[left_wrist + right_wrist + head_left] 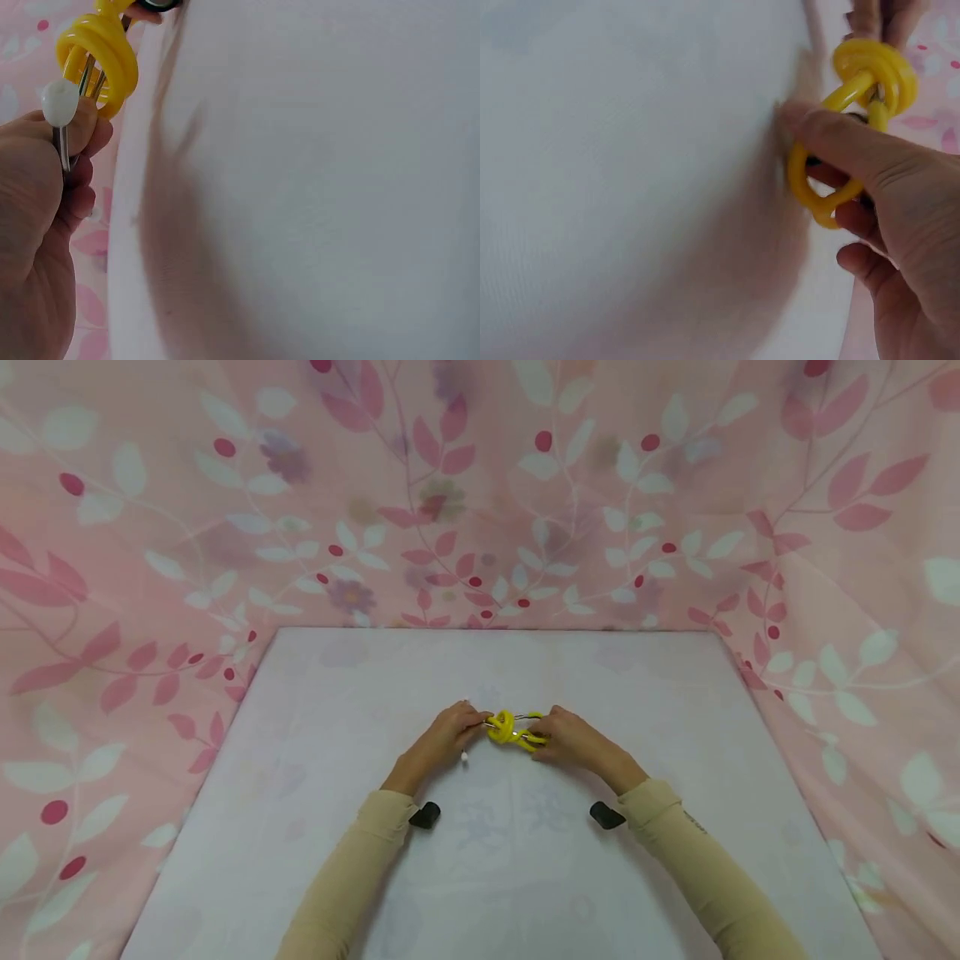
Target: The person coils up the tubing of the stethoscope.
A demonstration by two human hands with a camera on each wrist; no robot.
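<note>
A glossy yellow cord [506,727] is coiled around thin metal rods, between my two hands above the table. My left hand [452,728] grips the rods at the left end, where a metal bar with a white rounded tip [60,103] sticks out past the fingers. On the other side, my right hand [573,739] holds the looped end of the cord [804,180] between thumb and fingers. Black parts show behind that loop in the right wrist view, mostly hidden by the fingers. What the whole item is, I cannot tell.
A white cloth-covered table [510,893] lies beneath the hands. Pink leaf-patterned fabric [480,493] hangs behind it and along both sides. A black wrist camera piece [426,815] juts from the left sleeve, another [606,815] from the right.
</note>
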